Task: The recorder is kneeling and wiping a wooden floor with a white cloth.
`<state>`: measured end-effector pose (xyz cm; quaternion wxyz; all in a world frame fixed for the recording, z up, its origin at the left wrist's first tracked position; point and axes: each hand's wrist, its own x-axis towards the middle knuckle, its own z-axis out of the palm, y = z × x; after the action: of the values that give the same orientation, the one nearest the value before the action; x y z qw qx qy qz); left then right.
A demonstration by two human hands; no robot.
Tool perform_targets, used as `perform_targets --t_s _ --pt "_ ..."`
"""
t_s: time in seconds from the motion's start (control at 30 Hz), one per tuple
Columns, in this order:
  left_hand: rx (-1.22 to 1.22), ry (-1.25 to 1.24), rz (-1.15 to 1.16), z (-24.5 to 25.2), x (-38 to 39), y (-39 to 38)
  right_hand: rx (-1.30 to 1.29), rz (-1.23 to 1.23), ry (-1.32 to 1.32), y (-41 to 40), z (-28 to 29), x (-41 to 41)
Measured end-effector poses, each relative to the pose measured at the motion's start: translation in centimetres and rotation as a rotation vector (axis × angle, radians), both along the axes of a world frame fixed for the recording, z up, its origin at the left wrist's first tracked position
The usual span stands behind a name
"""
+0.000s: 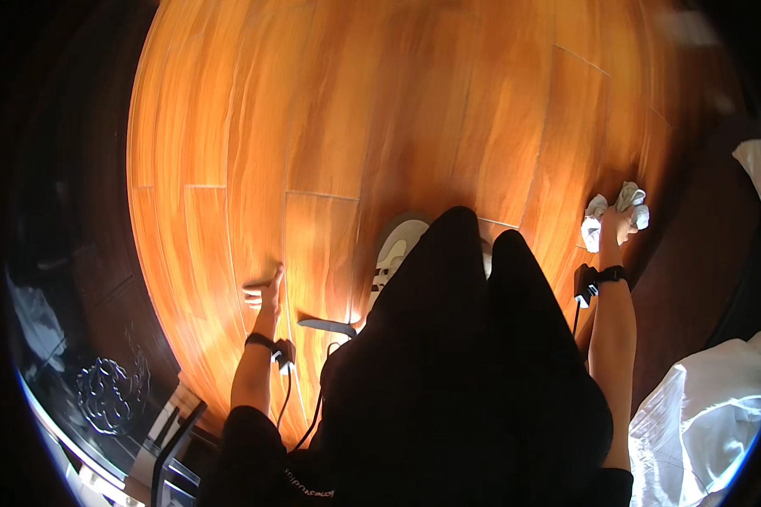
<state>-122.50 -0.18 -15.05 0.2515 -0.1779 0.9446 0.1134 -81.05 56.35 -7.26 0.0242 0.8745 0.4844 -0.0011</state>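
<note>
My right hand (619, 225) grips a crumpled white cloth (592, 229), whose folds stick out on both sides of the fingers. It is low beside the dark furniture edge on the right. My left hand (270, 293) is held out over the wood-plank floor (317, 253), with its thumb pointing forward and its fingers spread, holding nothing. Each wrist bears a black band with a small cabled device. Between the hands are my dark-clothed knees, with a light-coloured shoe (398, 248) partly showing. Whether the cloth touches the floor or the furniture cannot be told.
A flat grey strip-like object (327, 326) lies left of my legs. At the lower right is white fabric (704, 405). A glossy black surface (70, 317) runs along the left, near a framed piece of furniture (165, 437). Dark furniture (678, 279) borders the floor at right.
</note>
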Motion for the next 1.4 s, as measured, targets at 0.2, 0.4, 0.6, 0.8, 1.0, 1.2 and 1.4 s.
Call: perform_targets --t_s 0.2,0.4,0.6,0.8,1.0,1.2,1.4 --pt "-0.007 -0.092 0.023 4.7 1.3 5.5 -0.061 0.485 -0.013 -2.6 0.6 -11.4" --pt "-0.023 -0.023 0.004 2.5 1.8 2.1 -0.077 1.808 0.403 -13.4 1.1 -27.6" --pt "-0.080 -0.118 -0.029 2.3 1.5 1.0 -0.324 2.460 0.410 -16.5 2.1 -30.2" --pt "-0.082 -0.036 0.031 3.0 1.5 2.7 0.000 1.925 0.407 -5.1 0.8 -25.2" --pt "0.002 -0.142 0.012 2.3 0.8 1.3 0.009 0.853 0.144 2.7 1.5 -11.5" --pt "0.160 -0.189 -0.062 1.7 -1.6 -1.3 0.062 0.321 0.056 3.9 0.7 2.1" --pt "0.101 -0.137 -0.061 3.1 -1.5 -0.7 0.081 0.224 0.068 7.3 0.5 3.9"
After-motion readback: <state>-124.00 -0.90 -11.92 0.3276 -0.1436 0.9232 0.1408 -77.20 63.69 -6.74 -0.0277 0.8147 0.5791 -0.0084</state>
